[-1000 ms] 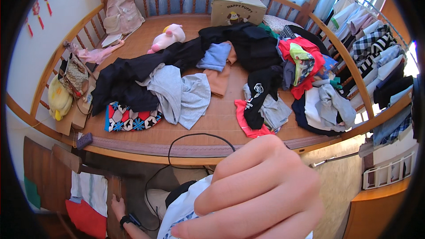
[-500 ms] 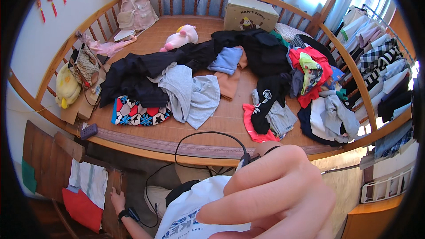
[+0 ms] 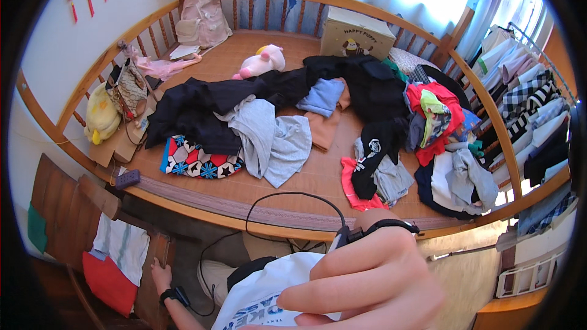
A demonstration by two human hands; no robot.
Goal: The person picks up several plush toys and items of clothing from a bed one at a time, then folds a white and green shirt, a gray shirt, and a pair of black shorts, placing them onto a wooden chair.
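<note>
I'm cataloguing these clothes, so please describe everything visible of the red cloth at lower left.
The red cloth is plain and looks like soft fabric. It lies fairly flat, with angular edges, on the brown wooden seat. Its upper edge meets a white striped cloth; whether they are one piece I cannot tell. The left hand is to its right, apart from it.

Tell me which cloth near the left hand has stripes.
The white cloth, above the red cloth in the picture: it bears faint greyish stripes, while the red one looks plain.
</note>
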